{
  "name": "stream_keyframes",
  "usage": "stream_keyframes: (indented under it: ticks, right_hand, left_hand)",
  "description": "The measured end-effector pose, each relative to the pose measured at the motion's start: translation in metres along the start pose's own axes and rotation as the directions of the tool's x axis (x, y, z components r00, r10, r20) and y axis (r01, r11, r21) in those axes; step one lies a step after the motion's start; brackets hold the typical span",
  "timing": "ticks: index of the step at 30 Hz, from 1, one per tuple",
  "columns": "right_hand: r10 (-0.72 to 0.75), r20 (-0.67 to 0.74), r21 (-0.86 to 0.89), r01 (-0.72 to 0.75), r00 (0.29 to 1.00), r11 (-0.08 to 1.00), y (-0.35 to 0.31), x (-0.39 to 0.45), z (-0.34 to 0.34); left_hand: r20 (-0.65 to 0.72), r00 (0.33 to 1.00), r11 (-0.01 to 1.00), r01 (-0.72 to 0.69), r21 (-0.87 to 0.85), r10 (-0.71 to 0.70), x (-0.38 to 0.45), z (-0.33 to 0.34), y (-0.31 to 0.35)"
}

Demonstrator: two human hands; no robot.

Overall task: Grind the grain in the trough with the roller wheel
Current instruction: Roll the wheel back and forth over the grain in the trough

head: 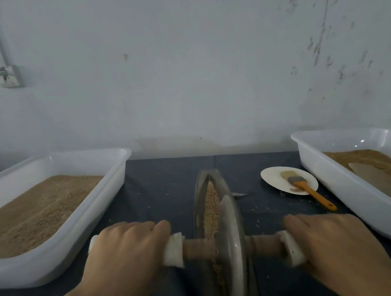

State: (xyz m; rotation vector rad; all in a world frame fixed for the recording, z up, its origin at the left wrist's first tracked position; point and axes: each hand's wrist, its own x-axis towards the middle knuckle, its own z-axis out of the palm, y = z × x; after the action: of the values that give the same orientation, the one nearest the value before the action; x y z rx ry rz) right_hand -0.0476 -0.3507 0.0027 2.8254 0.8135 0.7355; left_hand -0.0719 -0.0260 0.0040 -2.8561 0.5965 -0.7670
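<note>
A narrow, boat-shaped metal trough (198, 195) lies lengthwise on the dark cloth in front of me, with tan grain (211, 199) along its groove. A metal roller wheel (234, 247) stands on edge in the near half of the trough. A wooden axle (197, 247) runs through it, with white padded grips at both ends. My left hand (128, 249) is closed over the left grip. My right hand (329, 237) is closed over the right grip. The wheel hides the grain beneath it.
A white plastic tub (81, 222) of tan grain sits at the left. A second white tub (338, 181) at the right holds grain and a pale scoop (376, 177). Between trough and right tub, a paper plate (277, 177) carries an orange-handled brush (312, 191). A wall stands behind.
</note>
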Motion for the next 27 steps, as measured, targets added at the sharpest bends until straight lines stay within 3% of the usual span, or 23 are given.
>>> stream_keyframes:
  ticks: [3,8,12,16,20,26,27]
  right_hand:
    - [0.011,0.001,-0.049,-0.011,1.000,0.999,0.002,0.020,0.019]
    - [0.116,-0.103,-0.224,-0.137,0.988,0.965,0.020,0.095,0.059]
    - [0.168,-0.109,-0.185,-0.186,0.980,0.965,0.023,0.109,0.064]
    - [0.079,-0.019,-0.113,-0.081,0.997,0.990,0.012,0.053,0.045]
    - [-0.058,-0.169,-0.045,0.051,0.984,0.998,0.000,0.001,0.012]
    - [0.022,-0.028,-0.036,-0.023,0.999,0.999,0.005,0.027,0.033]
    - [0.040,-0.015,-0.077,-0.041,0.999,0.996,0.009,0.041,0.041]
  left_hand:
    - [0.092,0.994,0.991,0.053,0.120,-0.064,0.021,0.022,-0.004]
    - [-0.029,0.974,0.962,0.228,0.150,-0.226,0.090,0.072,-0.029]
    - [-0.037,0.964,0.954,0.267,0.135,-0.264,0.110,0.072,-0.033]
    - [-0.005,0.979,0.975,0.202,0.094,-0.203,0.056,0.049,-0.016]
    - [-0.114,0.993,1.000,-0.011,-0.002,0.011,0.001,0.005,0.004]
    - [0.063,0.997,0.992,0.042,0.120,-0.050,0.027,0.026,-0.007]
    - [0.040,0.996,0.985,0.071,0.155,-0.078,0.042,0.039,-0.014]
